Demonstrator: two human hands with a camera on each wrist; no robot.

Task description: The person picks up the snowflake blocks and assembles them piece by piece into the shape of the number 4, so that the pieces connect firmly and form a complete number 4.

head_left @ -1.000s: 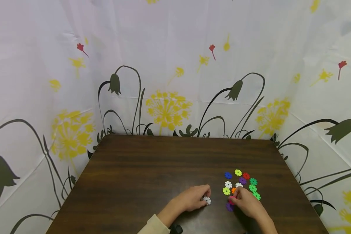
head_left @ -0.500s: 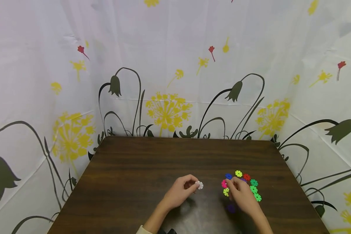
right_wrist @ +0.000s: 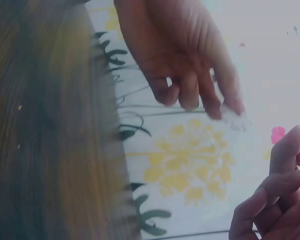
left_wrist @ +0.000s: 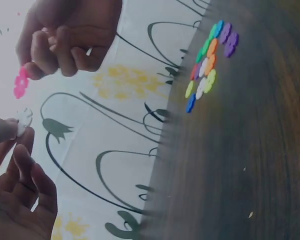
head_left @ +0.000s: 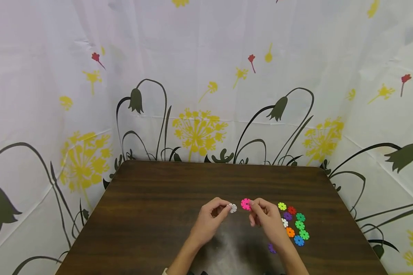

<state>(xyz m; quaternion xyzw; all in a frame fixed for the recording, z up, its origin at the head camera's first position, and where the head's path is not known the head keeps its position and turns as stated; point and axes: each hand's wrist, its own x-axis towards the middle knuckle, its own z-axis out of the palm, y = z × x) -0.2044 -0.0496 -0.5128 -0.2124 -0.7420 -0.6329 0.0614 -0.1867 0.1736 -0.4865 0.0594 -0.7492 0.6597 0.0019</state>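
L hand [head_left: 208, 219], lower centre of frame, has a narrow pinch on the white disc [head_left: 232, 208], holding it at its left edge. R hand [head_left: 270, 219], a bit further right, pinches the pink disc [head_left: 246, 204] at its right edge. Both discs are up off the worktop [head_left: 151, 214], near each other, not touching; a small gap shows btwn them in head & L wrist views.

Step in hand, as I judge it: bringing the 2 discs' free edges tog. To do it well: keep both pinches at the outer rims, as now, so the facing notches stay uncovered. White sits a touch lower in frame, so level them 1st. If they're to slot, turn one approx. side-on & match notch to notch, then press straight & slow; a skewed push could bend a tooth or flip a disc out, esp. w/ so little rim held. Exact tilt is hard to tell; R wrist view is blurred.

Watch the R forearm too: it's over the loose discs, lower right of frame, incl. orange disc [head_left: 290, 232], blue disc [head_left: 299, 240] & a purple disc [head_left: 272, 248] by the arm. Keep it high, else it may sweep them.
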